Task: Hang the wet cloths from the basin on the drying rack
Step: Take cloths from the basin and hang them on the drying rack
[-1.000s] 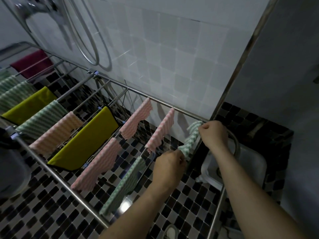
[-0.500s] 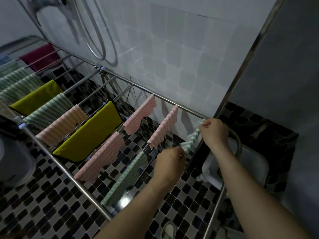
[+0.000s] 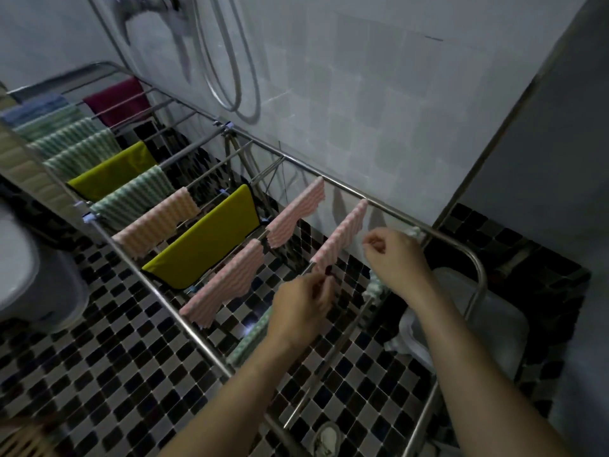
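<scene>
The steel drying rack (image 3: 392, 211) runs along the tiled wall with several pink, green striped and yellow cloths on its rails. A green striped cloth (image 3: 373, 289) is draped over the last rail at the right end; its far tip shows by the outer rail. My right hand (image 3: 395, 260) lies over the middle of this cloth with its fingers curled, and I cannot see whether it grips. My left hand (image 3: 304, 306) has its fingers bunched beside the near end of a pink cloth (image 3: 341, 237), apart from the green one. The white basin (image 3: 514, 328) sits under the rack's right end.
A shower hose (image 3: 230, 77) hangs on the wall above the rack. A white rounded container (image 3: 36, 275) stands at the left. A slipper (image 3: 326, 437) lies on the chequered floor under my arms. A grey wall (image 3: 543, 143) closes the right side.
My left hand has let go of the green cloth's near end and shifted left. My right hand has slid along the rail, leaving the cloth draped. The view has tilted up slightly.
</scene>
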